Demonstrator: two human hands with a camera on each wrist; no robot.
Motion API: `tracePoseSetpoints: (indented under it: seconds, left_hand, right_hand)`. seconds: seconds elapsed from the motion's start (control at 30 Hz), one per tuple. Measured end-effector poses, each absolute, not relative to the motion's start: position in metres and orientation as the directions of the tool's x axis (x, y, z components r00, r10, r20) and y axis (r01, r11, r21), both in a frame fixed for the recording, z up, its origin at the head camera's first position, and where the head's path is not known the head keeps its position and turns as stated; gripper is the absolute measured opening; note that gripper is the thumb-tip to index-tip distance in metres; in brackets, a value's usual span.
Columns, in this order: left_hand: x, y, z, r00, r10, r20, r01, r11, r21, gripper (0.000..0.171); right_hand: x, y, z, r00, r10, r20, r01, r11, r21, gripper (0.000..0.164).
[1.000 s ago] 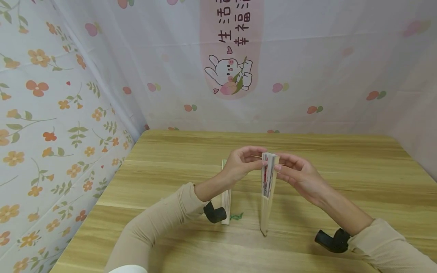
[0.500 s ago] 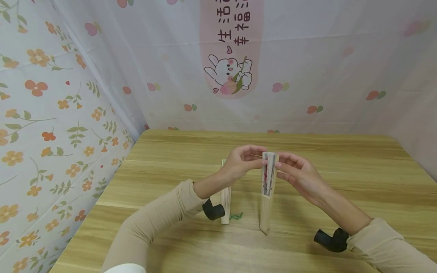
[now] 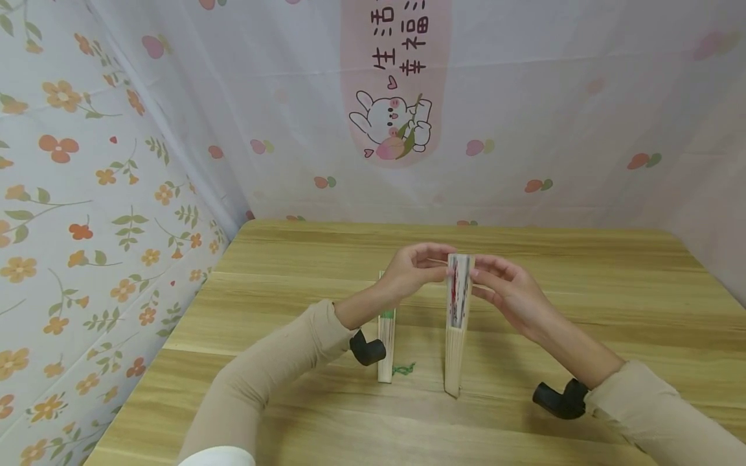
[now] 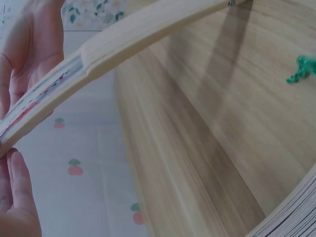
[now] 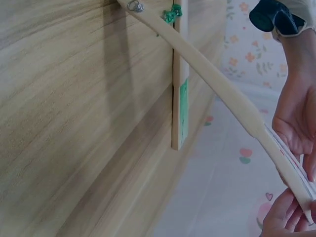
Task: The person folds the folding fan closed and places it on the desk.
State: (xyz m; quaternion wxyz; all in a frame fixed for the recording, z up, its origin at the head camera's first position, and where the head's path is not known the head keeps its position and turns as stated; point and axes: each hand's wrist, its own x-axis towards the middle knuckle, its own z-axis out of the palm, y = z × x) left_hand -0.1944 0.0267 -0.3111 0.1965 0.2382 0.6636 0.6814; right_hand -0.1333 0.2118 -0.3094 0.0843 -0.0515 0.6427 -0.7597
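Between both hands a folded fan with pale wooden ribs stands nearly upright, its pivot end down at the table. White paper with red and dark marks shows along its upper part. My left hand pinches the top on the left side, and my right hand pinches it from the right. In the left wrist view the fan crosses above the table. A metal ring shows at its pivot in the right wrist view. Beneath my left wrist lies a second folded fan with green paper, partly hidden.
A green knotted cord lies by the second fan's lower end. Everything rests on a wood-grain table. Patterned cloth hangs behind it, and a floral cloth borders the left side. Black wrist-worn devices hang under the forearms.
The held fan's paper top has turned to face the head view more squarely, and its folds look closer together. Both hands have risen slightly. More green shows on the second fan.
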Motion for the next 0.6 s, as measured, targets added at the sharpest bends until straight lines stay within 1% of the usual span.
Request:
tracePoseSetpoints:
  seconds: [0.27,0.43,0.6]
  left_hand:
    - [-0.208,0.029,-0.324,-0.803,0.593,0.058,0.036,-0.049,0.998,0.035]
    - [-0.216,0.031,-0.331,-0.811,0.584,0.033,0.015,-0.035,0.999,0.033]
    - [-0.225,0.035,-0.341,-0.825,0.565,-0.022,-0.054,-0.04,0.998,0.034]
  right_hand:
    - [-0.146,0.214,-0.32,-0.98,-0.196,-0.039,0.067,-0.142,-0.988,0.027]
    - [-0.152,0.215,-0.324,-0.98,-0.19,-0.065,0.087,-0.112,-0.99,0.039]
    - [-0.16,0.214,-0.33,-0.979,-0.174,-0.111,0.126,-0.081,-0.989,0.046]
